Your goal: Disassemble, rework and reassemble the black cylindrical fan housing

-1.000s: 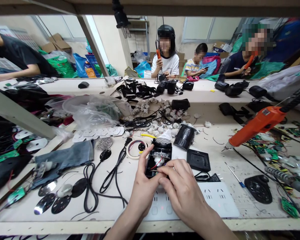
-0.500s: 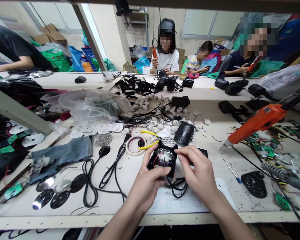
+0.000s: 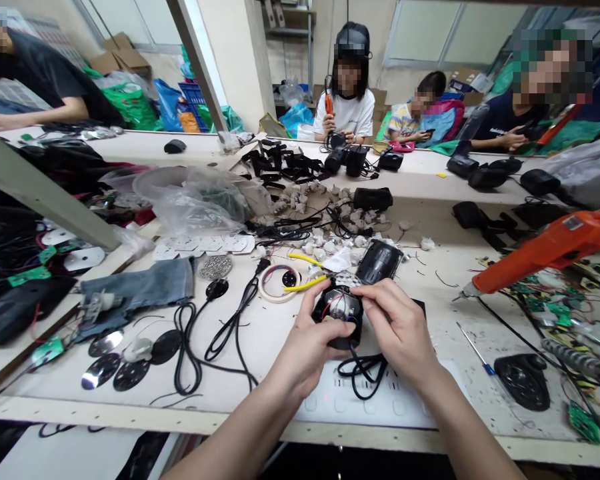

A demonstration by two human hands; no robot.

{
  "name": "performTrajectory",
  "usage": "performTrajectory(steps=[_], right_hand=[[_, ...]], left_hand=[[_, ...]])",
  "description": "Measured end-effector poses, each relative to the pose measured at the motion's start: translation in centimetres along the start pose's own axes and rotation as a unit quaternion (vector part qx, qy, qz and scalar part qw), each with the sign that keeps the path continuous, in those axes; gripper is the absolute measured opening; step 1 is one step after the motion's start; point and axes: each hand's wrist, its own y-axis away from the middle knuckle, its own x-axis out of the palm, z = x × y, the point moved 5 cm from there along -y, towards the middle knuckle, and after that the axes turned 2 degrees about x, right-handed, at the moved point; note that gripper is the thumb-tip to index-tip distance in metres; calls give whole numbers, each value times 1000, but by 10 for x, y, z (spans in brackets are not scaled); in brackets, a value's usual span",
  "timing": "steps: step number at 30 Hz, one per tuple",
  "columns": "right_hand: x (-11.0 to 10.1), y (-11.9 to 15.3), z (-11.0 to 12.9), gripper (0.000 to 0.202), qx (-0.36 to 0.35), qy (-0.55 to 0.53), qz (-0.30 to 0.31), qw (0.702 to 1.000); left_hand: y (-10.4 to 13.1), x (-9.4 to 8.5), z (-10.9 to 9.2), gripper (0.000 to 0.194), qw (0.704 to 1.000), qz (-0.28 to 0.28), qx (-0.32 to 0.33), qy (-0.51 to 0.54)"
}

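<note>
A black housing with a round metal part and thin red wires inside is held over the bench. My left hand wraps round its left side, thumb across the near edge. Fingers of my right hand are pinched together at its upper right edge; whatever lies between them is too small to name. A black cable hangs in loops below the housing. Just behind are a black cylindrical cover and yellow-handled pliers. A tape roll lies to the left.
An orange electric screwdriver hangs at the right, above a small screwdriver and a black cover. Green circuit boards lie far right. Left are coiled cables and denim cloth. People sit across the bench.
The view has shifted, so most of the scene sits further right. My right fingers have closed in on the housing's upper edge. My left hand still holds the housing.
</note>
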Motion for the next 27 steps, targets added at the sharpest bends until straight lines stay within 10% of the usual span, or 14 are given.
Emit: performTrajectory(steps=[27], right_hand=[[9,-1,-29,24,1,28,93,995]], left_hand=[[-13,9,10,78,997,-29,-33,-56]])
